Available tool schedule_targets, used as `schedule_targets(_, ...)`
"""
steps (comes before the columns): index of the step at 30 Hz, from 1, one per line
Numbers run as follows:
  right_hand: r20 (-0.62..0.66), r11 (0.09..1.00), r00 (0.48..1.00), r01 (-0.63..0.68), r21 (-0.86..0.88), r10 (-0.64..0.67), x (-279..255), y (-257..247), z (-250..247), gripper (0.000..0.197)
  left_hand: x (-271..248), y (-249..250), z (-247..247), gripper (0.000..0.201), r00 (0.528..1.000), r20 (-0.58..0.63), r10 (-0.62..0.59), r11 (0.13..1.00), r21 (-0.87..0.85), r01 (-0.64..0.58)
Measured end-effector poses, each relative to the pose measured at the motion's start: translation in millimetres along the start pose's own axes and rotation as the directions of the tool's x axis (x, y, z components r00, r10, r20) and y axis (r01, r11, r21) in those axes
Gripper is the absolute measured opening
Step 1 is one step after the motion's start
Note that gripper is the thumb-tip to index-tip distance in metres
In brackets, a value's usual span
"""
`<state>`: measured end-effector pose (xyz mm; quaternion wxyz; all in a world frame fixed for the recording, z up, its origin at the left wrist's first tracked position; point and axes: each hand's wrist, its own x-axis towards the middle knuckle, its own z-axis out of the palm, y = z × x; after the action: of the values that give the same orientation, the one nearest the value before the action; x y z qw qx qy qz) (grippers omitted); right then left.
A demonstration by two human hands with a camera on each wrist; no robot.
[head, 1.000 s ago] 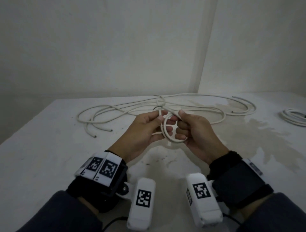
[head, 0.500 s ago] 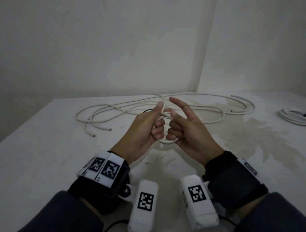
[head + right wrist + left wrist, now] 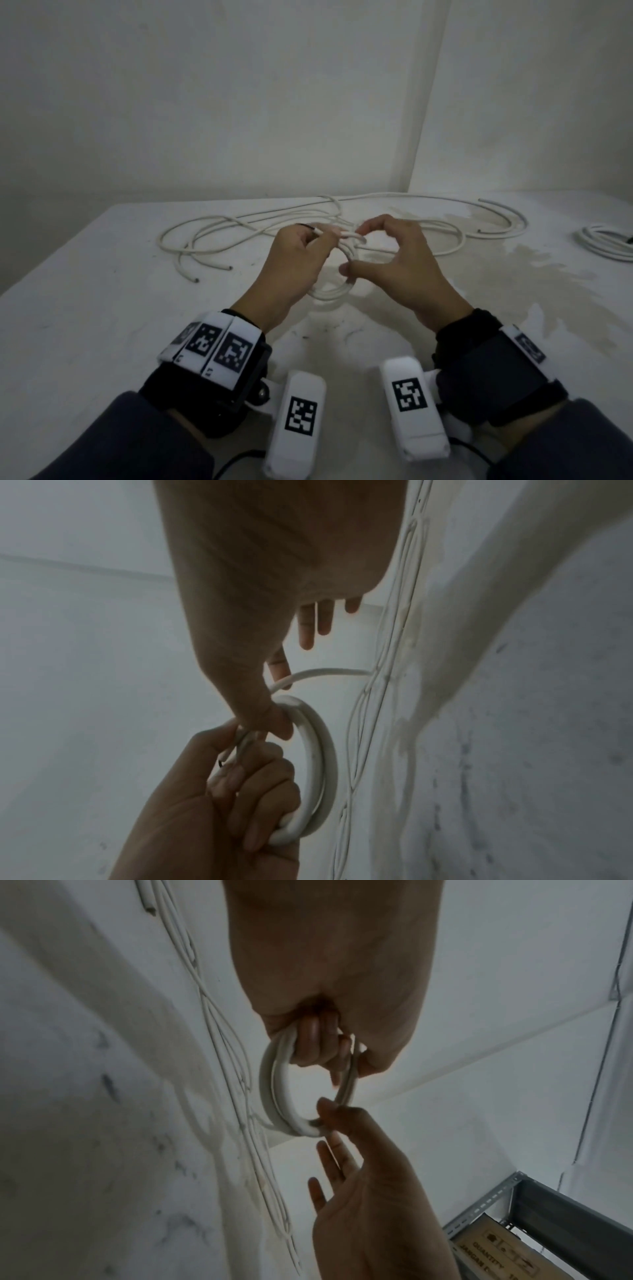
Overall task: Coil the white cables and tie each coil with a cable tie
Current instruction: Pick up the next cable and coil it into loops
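Nearest the camera, dark sleeves (image 3: 130, 442) and wrist-worn camera housings (image 3: 298, 421) printed with square black-and-white markers are seen, raised over a white table (image 3: 85, 308). The table's surface is scuffed with dark specks, and a broad pale stain (image 3: 534, 274) is spread across its right part.

Above the middle of the table a small coil of white cable (image 3: 337, 291) is held between the two hands. The left hand (image 3: 294, 270) is closed around one side of the coil, its fingers (image 3: 260, 791) curled round the turns, with a short cable end clamped under the thumb. On the right hand (image 3: 400, 263) the thumb (image 3: 274, 718) is pressed against the coil's far side and, in the right wrist view, the index fingertip is seen on the strand leaving the coil; the other fingers (image 3: 329, 1167) are held out straight. The ring (image 3: 277, 1091) is made of about two turns laid side by side.

Beyond the hands, loose cable (image 3: 246, 222) is spread in long overlapping loops across the table, with cut ends (image 3: 196, 280) lying to the left. At the far right edge another bundle of white cable (image 3: 603, 245) is laid, well apart from the rest.

Behind the table plain off-white walls (image 3: 239, 102) are met at a corner to the right of centre. In the left wrist view a grey metal shelving upright (image 3: 507, 1199) and a cardboard box (image 3: 496, 1253) with printed lettering are caught.
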<state>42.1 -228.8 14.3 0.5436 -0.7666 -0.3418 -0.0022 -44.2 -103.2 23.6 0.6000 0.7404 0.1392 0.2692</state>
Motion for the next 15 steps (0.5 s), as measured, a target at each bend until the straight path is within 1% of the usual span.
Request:
schedule_targets(2, -0.046, 1.0, 0.999, 0.03, 0.007, -0.029, 1.9, -0.9, -0.4, 0.032, 1.3, -0.6, 0.0, 0.009, 0.999, -0.03, -0.022, 0.997, -0.075, 0.02)
schedule_targets(3, -0.031, 0.998, 0.999, 0.033, 0.055, -0.031, 2.4, -1.3, -0.3, 0.03, 2.1, -0.6, -0.1, 0.007, 0.999, -0.029, -0.03, 0.994, -0.11, 0.027)
schedule_targets(5, 0.028, 0.98, 0.999, 0.02, 0.196, -0.026, 2.2, -2.0, 0.9, 0.031, 2.0, 1.0, -0.1, 0.009, 0.999, -0.018, -0.03, 0.987, -0.161, 0.027)
schedule_targets(7, 0.098, 0.946, 0.995, -0.037, 0.322, 0.006, 2.1, -4.6, 1.8, 0.034, 1.3, 1.9, 0.5, 0.009, 0.999, -0.016, -0.038, 0.978, -0.207, 0.034)
schedule_targets(9, 0.199, 0.875, 0.979, -0.132, 0.465, 0.042, 0.5, -9.3, 1.0, 0.032, 0.6, 2.5, 1.5, 0.011, 0.998, -0.019, -0.055, 0.96, -0.276, 0.048)
schedule_targets(11, 0.277, 0.808, 0.959, -0.215, 0.548, 0.068, -1.1, -12.0, -0.4, 0.025, 1.2, 2.6, 2.0, 0.015, 0.997, -0.015, -0.075, 0.933, -0.354, 0.065)
schedule_targets(13, 0.314, 0.75, 0.945, -0.273, 0.603, 0.091, -1.3, -11.3, 1.5, 0.019, 2.2, 2.4, 2.4, 0.018, 0.996, -0.009, -0.091, 0.899, -0.431, 0.078)
schedule_targets(15, 0.344, 0.65, 0.932, -0.333, 0.683, 0.117, -0.5, -9.4, 6.5, 0.014, 2.6, 1.9, 2.7, 0.02, 0.996, -0.012, -0.094, 0.873, -0.482, 0.076)
